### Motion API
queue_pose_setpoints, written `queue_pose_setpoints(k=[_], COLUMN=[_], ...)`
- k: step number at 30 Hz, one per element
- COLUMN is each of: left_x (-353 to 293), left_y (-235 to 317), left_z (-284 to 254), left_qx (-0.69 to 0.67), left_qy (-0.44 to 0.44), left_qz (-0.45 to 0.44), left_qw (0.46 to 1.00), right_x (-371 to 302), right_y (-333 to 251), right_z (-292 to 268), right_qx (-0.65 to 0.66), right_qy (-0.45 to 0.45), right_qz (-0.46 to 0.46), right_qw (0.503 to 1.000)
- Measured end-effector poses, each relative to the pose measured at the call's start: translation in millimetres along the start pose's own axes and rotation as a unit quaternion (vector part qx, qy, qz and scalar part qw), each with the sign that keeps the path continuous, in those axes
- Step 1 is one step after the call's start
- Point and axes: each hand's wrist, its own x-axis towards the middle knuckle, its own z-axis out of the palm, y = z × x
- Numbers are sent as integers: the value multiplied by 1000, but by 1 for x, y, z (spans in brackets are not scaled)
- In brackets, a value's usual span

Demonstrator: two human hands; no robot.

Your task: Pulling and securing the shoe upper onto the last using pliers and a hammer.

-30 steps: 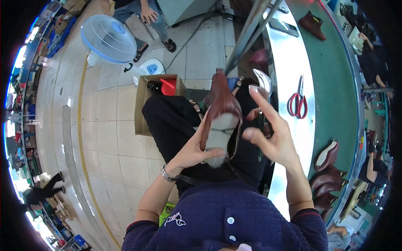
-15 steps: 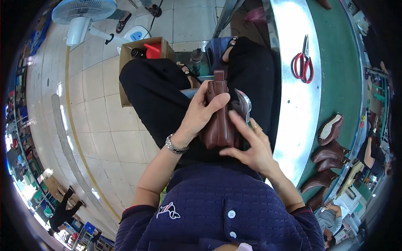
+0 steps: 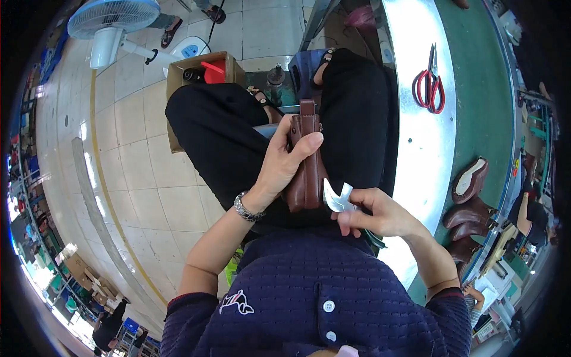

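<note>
My left hand (image 3: 284, 157) grips a brown leather shoe (image 3: 306, 183) above my lap. Its thumb lies across the narrow upper part, and the broad rounded end points toward my body. A narrow brown piece (image 3: 307, 107) sticks up at the far end. In my right hand (image 3: 380, 213) is a shiny metal tool (image 3: 338, 197) with a curved, forked head. A dark green part shows below those fingers, perhaps its handle. The forked head is close beside the shoe's right side; whether they touch, I cannot tell.
Red-handled scissors (image 3: 429, 89) lie on the metal bench edge (image 3: 416, 160) at my right. Several brown shoes (image 3: 470, 221) line the green surface beyond. A cardboard box (image 3: 234, 72) stands past my left knee, near a fan (image 3: 112, 33).
My right hand has drawn back right and toward me from the shoe and turned the metal tool, so its forked head now shows. The left hand keeps its grip.
</note>
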Motion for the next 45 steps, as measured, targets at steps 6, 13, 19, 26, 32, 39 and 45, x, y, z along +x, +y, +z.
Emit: queue_pose_setpoints(k=[6,13,19,26,32,39,45], left_x=[-6,-9,-4,4,3,-4,-1], left_y=[-14,-20,-11,-14,-27,-20,-22], left_z=[3,0,2,-5,-15,-3,-6], left_qx=[18,80,29,31,23,131,146], left_qy=[19,72,85,54,40,62,72], left_qz=[39,77,47,60,57,81,79], left_qw=[999,991,995,996,997,986,984], right_x=[4,0,6,9,11,12,10], right_y=[-2,-30,-22,-10,-14,-50,-51], right_z=[5,31,42,45,21,9,21], right_qx=[-138,-427,-403,-442,-159,-418,-306], right_qy=[-3,69,128,203,49,-40,8], right_qz=[58,9,24,-34,52,77,115], right_qw=[989,902,906,873,985,904,945])
